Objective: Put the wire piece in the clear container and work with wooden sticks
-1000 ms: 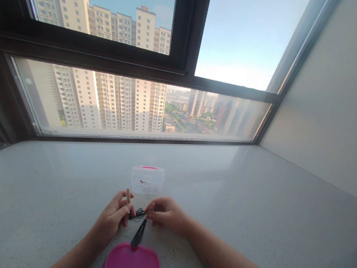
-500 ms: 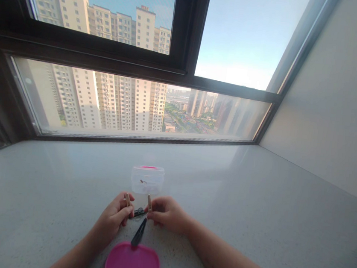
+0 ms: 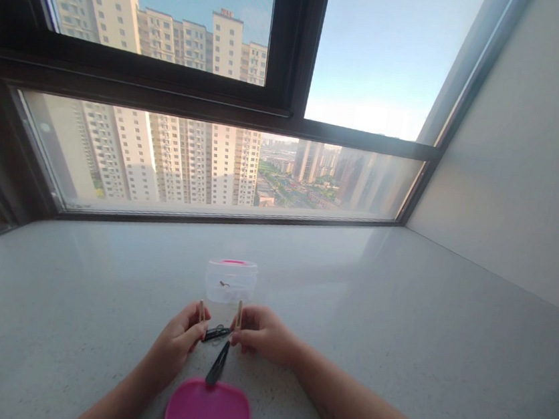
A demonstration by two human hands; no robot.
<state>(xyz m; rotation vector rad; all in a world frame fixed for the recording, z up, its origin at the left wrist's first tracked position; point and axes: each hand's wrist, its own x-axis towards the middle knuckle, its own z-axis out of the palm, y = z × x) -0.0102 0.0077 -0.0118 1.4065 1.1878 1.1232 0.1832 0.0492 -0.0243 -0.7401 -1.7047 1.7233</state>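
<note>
My left hand (image 3: 174, 343) pinches a small tan hair clip (image 3: 201, 310) that stands upright above its fingers. My right hand (image 3: 261, 333) pinches a second tan hair clip (image 3: 238, 314), also upright. Between the two hands lies a small black clip (image 3: 215, 333) on the grey stone sill (image 3: 397, 330). A longer black snap clip (image 3: 217, 366) lies just below it, its end on the rim of a pink lid (image 3: 208, 414). A clear plastic tub (image 3: 229, 283) with a few small things inside stands just beyond my fingers.
A dark-framed window (image 3: 290, 113) runs along the back of the sill, with high-rise buildings outside. A pale wall (image 3: 532, 157) bounds the sill on the right.
The clip in my right hand has swung from lying low to standing upright. The left hand's clip has shifted slightly. Both hands stay in place.
</note>
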